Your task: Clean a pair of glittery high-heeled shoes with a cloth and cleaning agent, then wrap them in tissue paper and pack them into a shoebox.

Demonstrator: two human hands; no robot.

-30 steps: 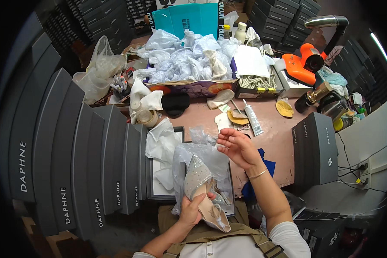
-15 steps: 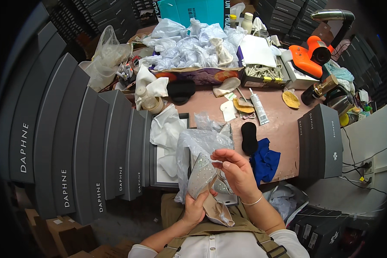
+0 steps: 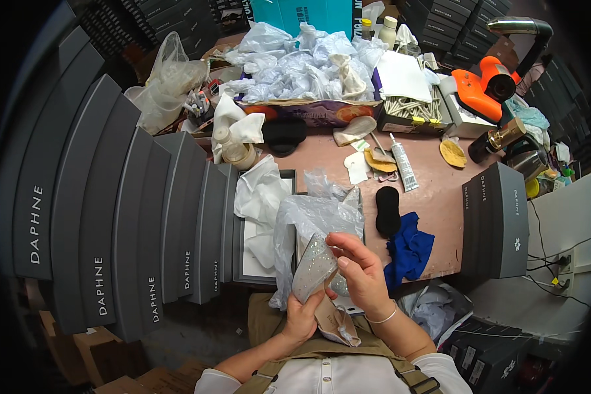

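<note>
A silver-grey pointed shoe covered in glittering stones [image 3: 315,266] is gripped by my left hand [image 3: 302,316] around its side, toe pointing away from me and the beige insole partly showing. My right hand [image 3: 362,272] is beside the toe, fingers extended and slightly curved, fingertips at or very near its edge; contact is hard to tell. Part of a second glittery shoe [image 3: 339,285] shows behind my right hand. Just beyond lies crumpled translucent plastic [image 3: 315,213] over a box, with white tissue paper [image 3: 264,190] in an open grey box to its left.
Tall grey shoe boxes [image 3: 92,210] line the left side; more grey boxes [image 3: 496,220] stand at right. On the pink table lie a blue cloth [image 3: 410,246], a black pad [image 3: 387,211], a white tube [image 3: 404,164] and yellow sponges [image 3: 453,153]. Behind sits a carton of crumpled paper [image 3: 308,113].
My right hand has come down slightly and closer to the shoe's toe. The shoe stays in my left hand, and the whole view has shifted a little.
</note>
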